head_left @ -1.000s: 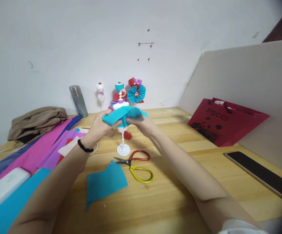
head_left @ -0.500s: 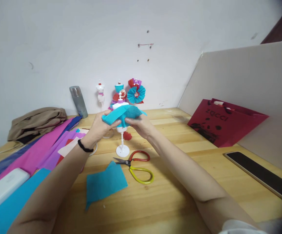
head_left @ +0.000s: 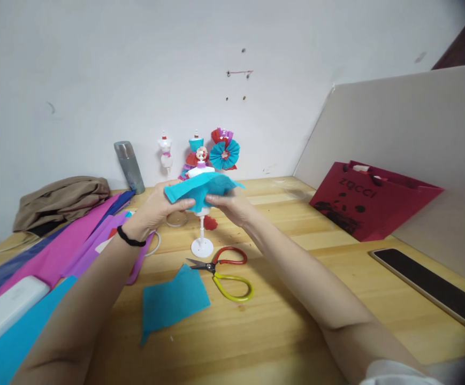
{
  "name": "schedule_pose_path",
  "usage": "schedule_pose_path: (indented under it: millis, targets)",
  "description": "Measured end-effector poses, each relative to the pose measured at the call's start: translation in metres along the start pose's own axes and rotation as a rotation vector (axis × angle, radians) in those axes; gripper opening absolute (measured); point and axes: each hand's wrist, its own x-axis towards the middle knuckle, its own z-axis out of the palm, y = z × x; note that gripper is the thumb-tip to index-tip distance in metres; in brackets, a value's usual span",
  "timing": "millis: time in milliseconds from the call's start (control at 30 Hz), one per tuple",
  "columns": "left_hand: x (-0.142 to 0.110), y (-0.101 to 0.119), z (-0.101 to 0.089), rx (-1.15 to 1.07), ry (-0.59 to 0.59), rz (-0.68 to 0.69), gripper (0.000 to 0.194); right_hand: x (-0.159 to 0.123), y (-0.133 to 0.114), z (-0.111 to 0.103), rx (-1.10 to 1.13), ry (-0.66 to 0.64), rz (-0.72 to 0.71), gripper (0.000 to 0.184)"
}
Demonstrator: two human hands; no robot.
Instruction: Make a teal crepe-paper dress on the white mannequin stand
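A piece of blue crepe paper (head_left: 202,188) is wrapped across the front of a small white mannequin (head_left: 201,247) that stands upright on its round base. My left hand (head_left: 164,202) pinches the paper's left side, its thumb lying on the front. On the right side, my right hand (head_left: 232,204) grips the same paper, thumb pressed near the middle. The fingers behind the paper are hidden. Below the base lie scissors (head_left: 216,268) with one red and one yellow handle, blades apart. Their tips touch a cut blue paper scrap (head_left: 176,298).
Three dressed mannequins, one with a blue paper rosette (head_left: 225,155), stand by the wall. Left are a grey flask (head_left: 129,167), brown cloth (head_left: 61,200), coloured paper sheets (head_left: 61,235) and a white box-like object (head_left: 9,313). A red bag (head_left: 372,203) and a phone (head_left: 428,289) lie right.
My left hand has shifted slightly left, drawing the paper's left edge outward with it. My right hand stays almost still, and the mannequin keeps its place.
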Motion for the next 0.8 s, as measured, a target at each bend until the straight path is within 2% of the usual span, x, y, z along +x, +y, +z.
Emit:
schedule_pose_path:
  millis: [100,333,433,667,800]
  targets:
    - [0.001,0.001,-0.004,-0.003,-0.033,-0.003,0.034,0.0,-0.001,-0.001,0.027,-0.001,0.01,0.048]
    - [0.001,0.0,-0.005,0.079,0.065,0.083,0.031,-0.001,-0.004,0.0,0.059,-0.015,0.021,0.048]
    - [0.001,-0.001,-0.002,0.095,0.065,0.078,0.032,-0.001,-0.004,0.0,0.037,-0.028,0.012,0.046]
    - [0.004,-0.006,0.013,0.15,0.186,0.109,0.038,-0.001,-0.002,0.0,0.006,-0.027,0.002,0.047]
    - [0.002,-0.003,0.016,0.225,0.206,0.131,0.034,-0.001,-0.002,-0.002,-0.026,-0.02,0.011,0.049]
